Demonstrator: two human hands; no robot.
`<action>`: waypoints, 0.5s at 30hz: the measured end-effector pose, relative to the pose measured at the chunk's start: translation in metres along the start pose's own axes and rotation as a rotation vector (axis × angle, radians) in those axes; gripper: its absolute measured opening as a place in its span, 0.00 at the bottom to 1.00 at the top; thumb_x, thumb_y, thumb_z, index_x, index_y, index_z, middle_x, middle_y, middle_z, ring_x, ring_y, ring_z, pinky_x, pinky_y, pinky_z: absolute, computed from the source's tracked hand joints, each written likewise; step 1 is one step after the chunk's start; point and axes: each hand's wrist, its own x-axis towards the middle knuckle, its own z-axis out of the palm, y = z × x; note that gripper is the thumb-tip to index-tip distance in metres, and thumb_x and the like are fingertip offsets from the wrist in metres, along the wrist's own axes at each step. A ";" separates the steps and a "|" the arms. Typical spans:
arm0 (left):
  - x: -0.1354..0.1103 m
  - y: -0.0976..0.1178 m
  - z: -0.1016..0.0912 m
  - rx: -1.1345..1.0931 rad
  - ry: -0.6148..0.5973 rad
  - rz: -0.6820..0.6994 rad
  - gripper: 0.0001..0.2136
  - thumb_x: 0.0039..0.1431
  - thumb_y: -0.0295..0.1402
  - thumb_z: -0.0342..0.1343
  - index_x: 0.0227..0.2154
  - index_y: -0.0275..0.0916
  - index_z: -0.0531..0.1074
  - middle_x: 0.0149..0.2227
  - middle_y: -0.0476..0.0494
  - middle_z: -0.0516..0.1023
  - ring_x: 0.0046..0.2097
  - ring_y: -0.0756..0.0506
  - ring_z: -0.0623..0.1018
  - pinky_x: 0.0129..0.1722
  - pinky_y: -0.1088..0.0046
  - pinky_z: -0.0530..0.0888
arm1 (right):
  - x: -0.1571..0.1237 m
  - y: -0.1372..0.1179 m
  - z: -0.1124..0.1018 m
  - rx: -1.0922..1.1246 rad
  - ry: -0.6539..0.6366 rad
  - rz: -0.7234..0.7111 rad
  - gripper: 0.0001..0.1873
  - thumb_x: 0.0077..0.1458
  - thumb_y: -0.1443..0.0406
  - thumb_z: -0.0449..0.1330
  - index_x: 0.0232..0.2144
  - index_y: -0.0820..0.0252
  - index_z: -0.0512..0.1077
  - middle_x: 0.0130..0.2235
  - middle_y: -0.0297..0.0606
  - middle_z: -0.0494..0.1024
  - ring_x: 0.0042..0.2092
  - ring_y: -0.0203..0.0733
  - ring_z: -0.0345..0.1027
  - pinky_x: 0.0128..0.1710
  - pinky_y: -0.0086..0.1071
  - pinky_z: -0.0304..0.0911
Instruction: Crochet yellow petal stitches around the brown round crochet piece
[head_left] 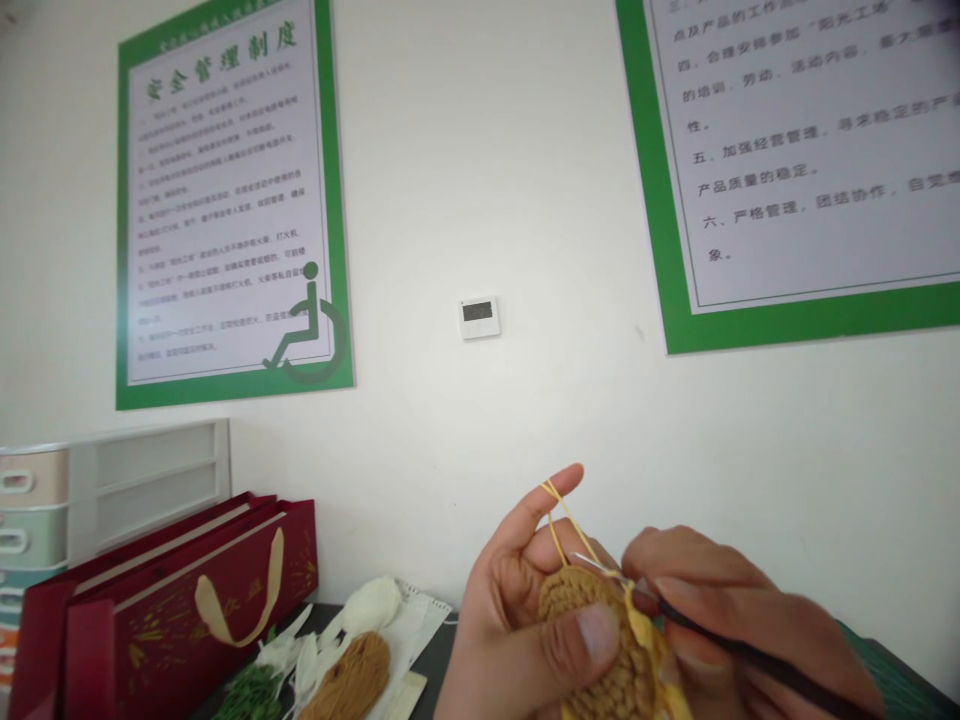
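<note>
My left hand (525,610) pinches a round brown crocheted piece (574,597), its thumb lying across the front. Yellow yarn (576,518) loops over the raised left index finger and runs down to the edge of the piece. My right hand (720,610) grips a crochet hook (750,655) with a dark handle. The hook's thin metal tip sits at the top edge of the brown piece, by the yellow yarn. A yellow crocheted edge (643,630) shows along the right side of the piece. The lower part of the work is cut off by the frame.
Left of my hands, a brown yarn ball (351,680), a white yarn ball (373,604) and green strands (251,695) lie on a dark table. Dark red gift bags (187,600) stand beside a drawer unit (150,485). Green-bordered posters (232,200) and a small panel (478,317) hang on the wall.
</note>
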 end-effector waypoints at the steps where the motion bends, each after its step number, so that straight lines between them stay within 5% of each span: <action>1: 0.000 0.001 0.000 -0.009 -0.017 0.014 0.35 0.50 0.26 0.70 0.63 0.38 0.70 0.33 0.45 0.77 0.33 0.49 0.77 0.34 0.76 0.72 | 0.002 -0.002 0.003 0.065 0.014 0.039 0.04 0.64 0.63 0.60 0.42 0.49 0.75 0.32 0.38 0.76 0.30 0.43 0.69 0.26 0.37 0.66; 9: -0.001 0.007 -0.003 0.069 -0.012 0.080 0.34 0.50 0.25 0.70 0.62 0.44 0.71 0.33 0.47 0.76 0.31 0.50 0.74 0.31 0.75 0.70 | 0.017 -0.008 0.007 0.387 -0.188 0.372 0.10 0.71 0.60 0.49 0.39 0.49 0.69 0.25 0.31 0.68 0.25 0.38 0.65 0.23 0.31 0.67; 12: -0.003 0.002 -0.003 0.217 0.037 0.199 0.34 0.53 0.26 0.70 0.63 0.51 0.70 0.35 0.47 0.77 0.31 0.50 0.74 0.31 0.75 0.69 | 0.015 -0.006 -0.002 0.129 -0.248 0.173 0.04 0.66 0.64 0.58 0.41 0.48 0.72 0.29 0.33 0.74 0.28 0.39 0.70 0.26 0.33 0.70; 15: -0.004 -0.002 -0.001 0.273 0.080 0.245 0.32 0.55 0.25 0.69 0.62 0.50 0.71 0.34 0.47 0.78 0.31 0.51 0.74 0.30 0.77 0.69 | 0.011 -0.004 -0.015 -0.339 -0.345 -0.225 0.24 0.53 0.77 0.66 0.49 0.49 0.77 0.34 0.37 0.79 0.35 0.44 0.76 0.30 0.35 0.73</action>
